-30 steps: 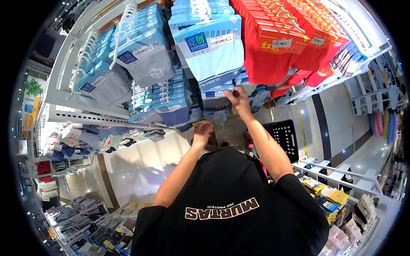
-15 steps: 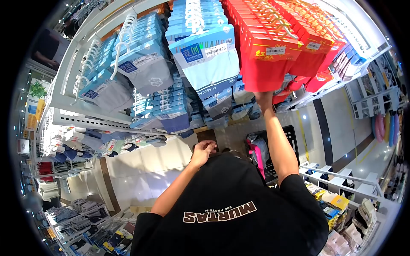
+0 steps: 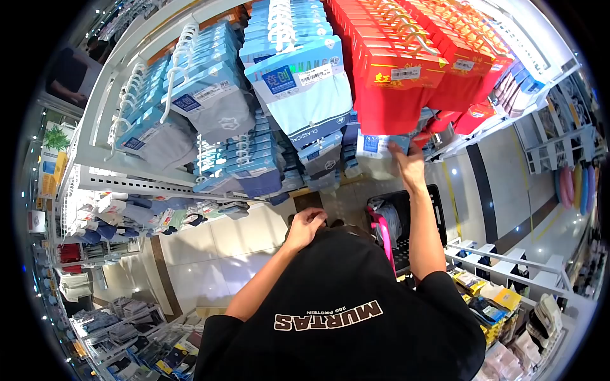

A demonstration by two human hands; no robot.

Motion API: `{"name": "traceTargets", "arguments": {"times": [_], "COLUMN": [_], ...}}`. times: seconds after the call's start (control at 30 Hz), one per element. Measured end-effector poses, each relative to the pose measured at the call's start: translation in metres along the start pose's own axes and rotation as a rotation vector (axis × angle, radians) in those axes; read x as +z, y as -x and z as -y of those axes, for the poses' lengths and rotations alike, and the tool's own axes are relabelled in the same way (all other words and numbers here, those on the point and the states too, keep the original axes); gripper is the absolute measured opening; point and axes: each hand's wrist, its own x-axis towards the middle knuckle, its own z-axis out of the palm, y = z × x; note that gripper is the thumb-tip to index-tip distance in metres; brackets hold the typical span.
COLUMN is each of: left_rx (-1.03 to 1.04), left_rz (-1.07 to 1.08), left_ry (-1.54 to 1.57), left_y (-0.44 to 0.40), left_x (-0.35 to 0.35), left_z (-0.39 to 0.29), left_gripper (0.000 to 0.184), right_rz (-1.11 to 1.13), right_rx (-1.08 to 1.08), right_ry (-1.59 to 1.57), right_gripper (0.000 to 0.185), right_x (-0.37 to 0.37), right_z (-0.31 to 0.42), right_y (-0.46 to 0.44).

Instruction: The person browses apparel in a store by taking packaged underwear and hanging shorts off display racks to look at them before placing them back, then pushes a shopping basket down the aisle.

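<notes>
My right hand (image 3: 410,164) is at the lower rack row, just under the red packs. Its fingers close on the right edge of a blue-carded underwear pack (image 3: 376,147) with pale grey fabric below its card. Above it hang red underwear packs (image 3: 387,108) with gold lettering and white hooks. To their left is a row of blue-carded packs, the front underwear pack (image 3: 305,89) showing a light grey garment. My left hand (image 3: 306,223) is in front of my body, fingers curled together, with nothing visible in it.
A black basket (image 3: 435,209) with a pink handle (image 3: 385,238) and grey fabric inside stands below my right forearm. A white display rack (image 3: 95,143) runs along the front. Shelves of packed goods (image 3: 502,305) are at the lower right, and stacked clothing (image 3: 121,324) at the lower left.
My right hand has come down from beneath the red packs to the edge of the blue-carded underwear pack, which now shows more fully. My left hand has hardly moved.
</notes>
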Motion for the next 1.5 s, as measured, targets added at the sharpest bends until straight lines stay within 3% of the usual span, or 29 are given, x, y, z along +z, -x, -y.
{"name": "traceTargets", "arguments": {"times": [0.23,0.37,0.57,0.6,0.7,0.73,0.8,0.93,1.17,1.27,1.4,1.43,1.5], "left_rx": [0.186,0.256,0.173,0.186,0.229,0.239,0.241,0.246,0.19,0.209,0.208,0.212,0.209], "left_rz": [0.146,0.217,0.426,0.36,0.404,0.433,0.39,0.341,0.353,0.369,0.327,0.297,0.227], "left_ry": [-0.064,-0.073,0.052,0.006,0.082,0.065,0.005,-0.015,-0.04,0.126,0.154,0.117,0.21], "left_y": [-0.008,-0.003,0.023,0.022,0.021,0.019,0.015,0.024,0.024,0.026,0.021,0.023,0.021], "left_x": [0.024,0.043,0.059,0.06,0.059,0.059,0.062,0.061,0.054,0.056,0.049,0.045,0.043], "left_z": [-0.021,-0.057,-0.107,-0.105,-0.103,-0.098,-0.092,-0.103,-0.099,-0.102,-0.088,-0.09,-0.078], "left_gripper": [0.036,0.041,0.034,0.027,0.025,0.024,0.022,0.027,0.026,0.03,0.035,0.039,0.041], "right_rz": [0.146,0.192,0.115,0.129,0.156,0.327,0.461,0.503,0.451,0.364,0.18,0.129,0.077], "right_rx": [0.09,0.18,0.529,0.53,0.739,0.718,0.599,0.537,0.502,0.474,0.734,0.68,0.583], "right_ry": [0.118,-0.298,-0.704,-0.694,-0.42,-0.495,-0.742,-0.679,-0.581,-0.543,-0.424,-0.441,-0.63], "right_gripper": [0.045,0.064,0.037,0.033,0.045,0.054,0.049,0.047,0.045,0.044,0.039,0.041,0.032], "right_x": [-0.015,0.003,0.045,0.051,0.058,0.06,0.057,0.053,0.062,0.068,0.065,0.073,0.067], "right_z": [0.034,0.026,-0.003,-0.009,-0.014,-0.031,-0.037,-0.04,-0.05,-0.056,-0.038,-0.009,-0.027], "right_y": [0.042,0.062,0.083,0.085,0.098,0.101,0.117,0.129,0.129,0.13,0.105,0.106,0.097]}}
